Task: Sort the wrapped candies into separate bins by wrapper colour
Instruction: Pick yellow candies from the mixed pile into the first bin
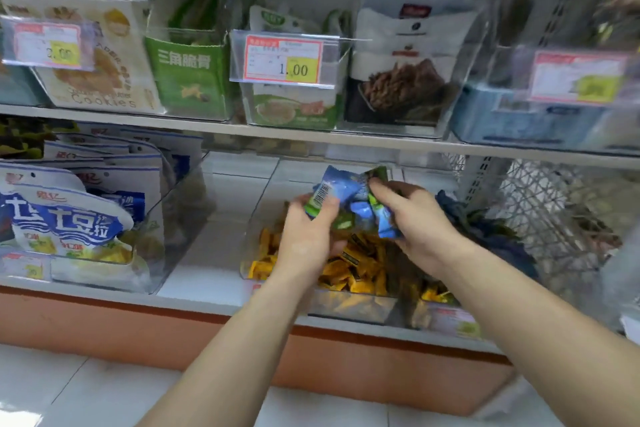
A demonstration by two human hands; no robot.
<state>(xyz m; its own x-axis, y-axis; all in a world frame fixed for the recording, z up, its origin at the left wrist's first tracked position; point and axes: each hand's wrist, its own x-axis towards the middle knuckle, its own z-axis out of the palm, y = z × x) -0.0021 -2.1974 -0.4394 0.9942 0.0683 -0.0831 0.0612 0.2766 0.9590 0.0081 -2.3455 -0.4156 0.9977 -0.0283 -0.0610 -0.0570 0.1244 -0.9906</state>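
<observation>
Left hand (308,232) curled round one end of a handful of blue and green candies (349,204); right hand (415,218) pinching the other end. The handful hangs directly over the clear bin (349,310) of yellow candies (353,274) on the lower shelf (204,274). Risk: the grip looks loose and shared, so a piece slipping free as the colours are pulled apart would likely drop among the yellow ones. Two colours mingled in one clutch invite a wrong toss. Dark blue heap (485,232) at right is too blurred to identify.

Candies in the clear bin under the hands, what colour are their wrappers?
The candies are yellow-orange; head view.
</observation>
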